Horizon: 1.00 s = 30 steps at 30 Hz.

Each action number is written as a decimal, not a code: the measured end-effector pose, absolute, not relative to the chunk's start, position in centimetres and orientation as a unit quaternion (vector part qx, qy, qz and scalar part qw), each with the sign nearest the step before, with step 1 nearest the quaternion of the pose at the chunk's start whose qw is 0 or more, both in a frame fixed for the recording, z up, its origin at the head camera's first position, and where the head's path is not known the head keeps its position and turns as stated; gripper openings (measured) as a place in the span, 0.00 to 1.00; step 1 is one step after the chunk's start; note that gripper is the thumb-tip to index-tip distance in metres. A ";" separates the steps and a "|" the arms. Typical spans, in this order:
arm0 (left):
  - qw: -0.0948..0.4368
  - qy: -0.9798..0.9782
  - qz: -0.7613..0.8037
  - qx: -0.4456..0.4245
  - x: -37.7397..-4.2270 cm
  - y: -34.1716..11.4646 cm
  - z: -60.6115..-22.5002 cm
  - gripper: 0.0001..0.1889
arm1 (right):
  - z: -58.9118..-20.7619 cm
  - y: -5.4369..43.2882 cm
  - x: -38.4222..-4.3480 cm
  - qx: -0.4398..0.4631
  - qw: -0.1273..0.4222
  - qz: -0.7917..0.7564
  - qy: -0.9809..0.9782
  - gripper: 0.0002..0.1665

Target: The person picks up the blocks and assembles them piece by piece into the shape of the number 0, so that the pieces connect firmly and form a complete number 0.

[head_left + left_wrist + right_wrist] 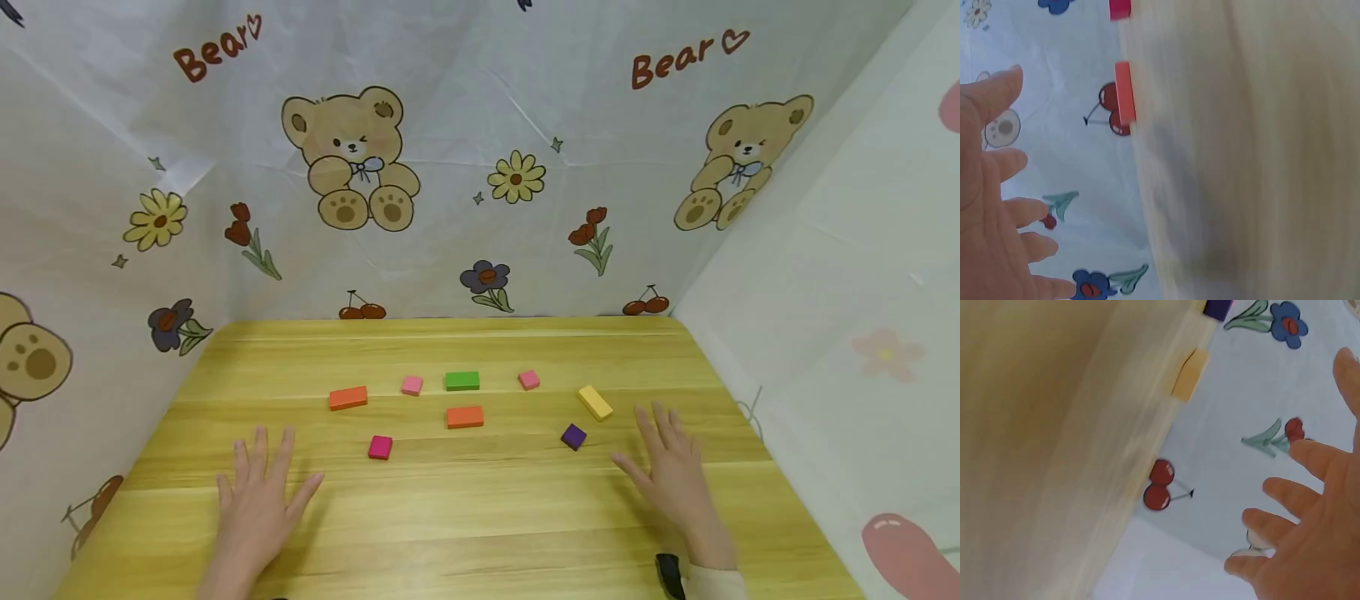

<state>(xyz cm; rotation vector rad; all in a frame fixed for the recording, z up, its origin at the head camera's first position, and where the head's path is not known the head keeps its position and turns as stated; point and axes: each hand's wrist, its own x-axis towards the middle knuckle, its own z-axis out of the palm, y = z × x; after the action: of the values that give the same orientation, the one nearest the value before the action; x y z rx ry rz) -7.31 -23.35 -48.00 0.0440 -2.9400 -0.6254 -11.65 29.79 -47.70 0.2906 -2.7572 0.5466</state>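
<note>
My left hand is spread over the front left of the wooden table, fingers straight and holding nothing. Nearest to it are a magenta block and an orange block. On the right, my right hand has its fingers fanned out, also with nothing in it. A dark purple block and a yellow block lie just left of its fingertips. Between the hands sit another orange block, a green block and two pink blocks, one left and one right.
The wooden table ends at the back against a white sheet printed with bears, flowers and cherries. Pale sheeting also walls the right side. A black band shows at my right wrist, by a light sleeve.
</note>
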 end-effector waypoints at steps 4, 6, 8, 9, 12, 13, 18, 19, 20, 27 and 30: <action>0.075 -0.966 -0.249 0.003 -8.4 -21.7 -48.0 0.46 | -47.3 27.4 -13.1 0.153 0.204 0.230 -0.939 0.48; 0.083 -0.956 -0.282 0.000 -9.1 -21.0 -48.2 0.47 | -47.0 25.8 -13.8 0.168 0.202 0.250 -0.932 0.48; 0.090 -0.945 -0.313 0.000 -9.8 -20.3 -48.4 0.47 | -46.6 24.1 -14.5 0.178 0.179 0.283 -0.925 0.47; 0.092 -0.939 -0.331 0.003 -10.1 -19.9 -48.5 0.47 | -46.4 23.3 -14.9 0.180 0.164 0.300 -0.922 0.47; 0.089 -0.923 -0.374 0.012 -11.1 -19.0 -48.9 0.45 | -46.1 20.9 -16.0 0.182 0.115 0.363 -0.906 0.45; 0.084 -0.918 -0.387 0.018 -11.4 -18.7 -49.1 0.44 | -46.1 20.2 -16.4 0.181 0.101 0.382 -0.901 0.44; 0.039 -0.889 -0.454 0.038 -12.5 -17.3 -49.9 0.42 | -46.8 17.3 -18.2 0.175 0.039 0.451 -0.874 0.42; 0.030 -0.882 -0.469 0.042 -12.6 -17.1 -50.1 0.42 | -46.9 16.9 -18.5 0.174 0.027 0.459 -0.870 0.42; 0.021 -0.874 -0.483 0.046 -12.8 -16.8 -50.3 0.42 | -47.1 16.4 -18.8 0.172 0.011 0.472 -0.865 0.42; 0.015 -0.846 -0.529 0.067 -13.2 -16.0 -51.6 0.39 | -48.2 14.1 -19.7 0.135 -0.070 0.531 -0.834 0.40; 0.030 -0.844 -0.530 0.071 -13.3 -16.1 -52.1 0.38 | -47.8 13.3 -19.5 0.123 -0.082 0.539 -0.830 0.40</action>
<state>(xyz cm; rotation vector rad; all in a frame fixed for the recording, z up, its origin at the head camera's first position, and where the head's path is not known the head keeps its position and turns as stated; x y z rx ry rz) -13.26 -16.06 -52.06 0.2187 -2.6033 -1.6354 -19.49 13.26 -47.85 0.4082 -2.7507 1.7857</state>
